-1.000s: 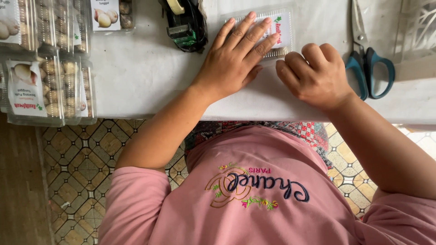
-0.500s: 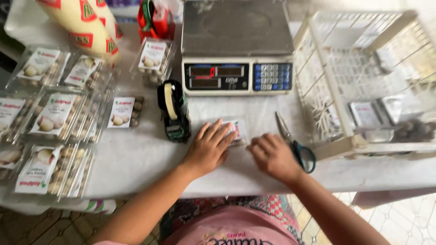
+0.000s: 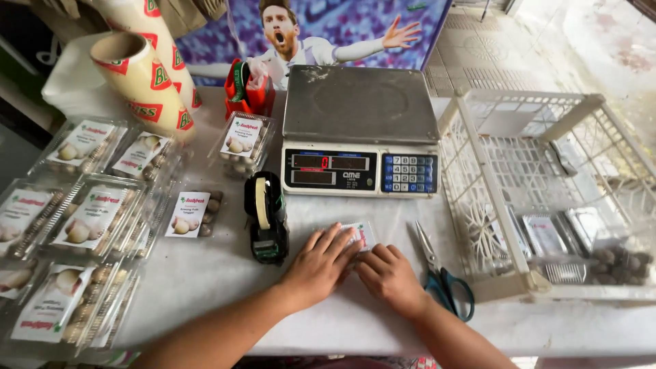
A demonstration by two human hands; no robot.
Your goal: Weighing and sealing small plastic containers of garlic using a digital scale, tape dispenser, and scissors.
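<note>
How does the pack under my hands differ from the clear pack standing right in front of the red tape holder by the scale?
The pack under the hands lies flat on the white table, mostly covered by the left hand and right hand, so only a corner shows. The pack by the scale stands free, untouched, its round pale contents visible through the clear lid. Both carry a white label with red print.

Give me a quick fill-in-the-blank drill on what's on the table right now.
1. Both hands, left hand and right hand, press on a small flat ____.
2. The scissors lie to the ____ of the right hand.
3. The tape dispenser stands in front of the ____.

Missing words: pack; right; scale
</note>
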